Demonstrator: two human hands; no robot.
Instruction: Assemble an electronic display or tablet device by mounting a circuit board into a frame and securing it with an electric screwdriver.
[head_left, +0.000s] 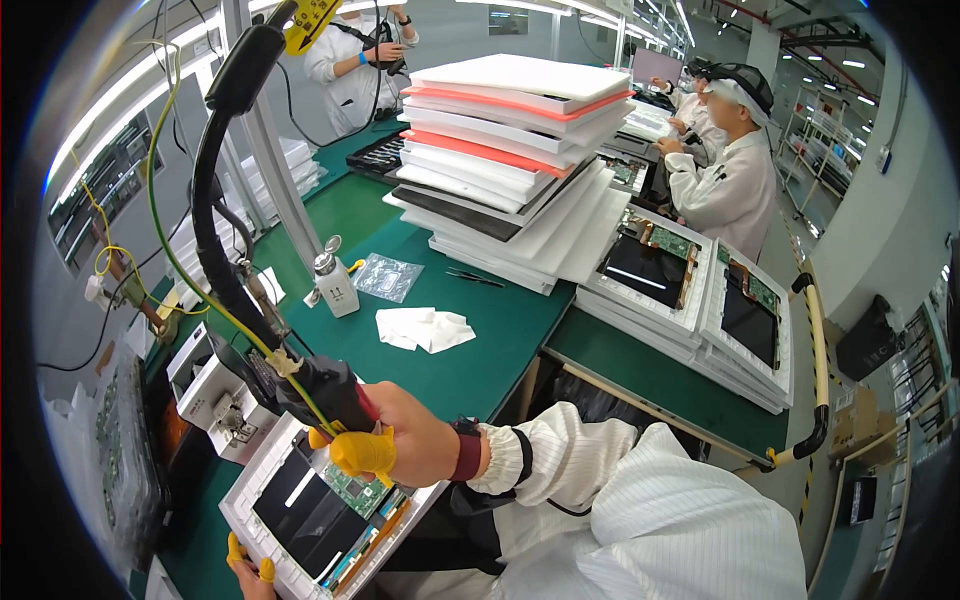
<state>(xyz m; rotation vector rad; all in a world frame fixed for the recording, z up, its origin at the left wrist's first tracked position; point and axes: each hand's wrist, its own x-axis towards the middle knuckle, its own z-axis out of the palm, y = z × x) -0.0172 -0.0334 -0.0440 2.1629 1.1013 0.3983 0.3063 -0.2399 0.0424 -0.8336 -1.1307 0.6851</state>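
Status: one open unit (330, 505) sits in its white tray (245, 495) directly in front of me, back cover off, black panel and green board exposed. No driver tip on a screw that I can see, so I judge fastening on this unit as in hand, not finished. Two more open units (655, 268) in trays lie to my right, well apart from my hands; a tall stack of foam trays (510, 150) stands at the bench centre. How many are done I cannot tell from here.

R hand (405, 440): closed round the black driver (320, 390) hanging on its cable arm, held just above the unit's upper edge. Yellow finger cots on; fingers wrapped tight, wrist strap on.

L hand (250, 570): only fingertips w/ yellow cots show at the lower frame edge, touching the tray's near corner. Probably steadying it, but open or curled I cannot tell; the view cuts it off.

Bench also carries a solvent bottle (335, 280), white wipes (425, 328) and a small clear bag (387, 276), all beyond the unit.
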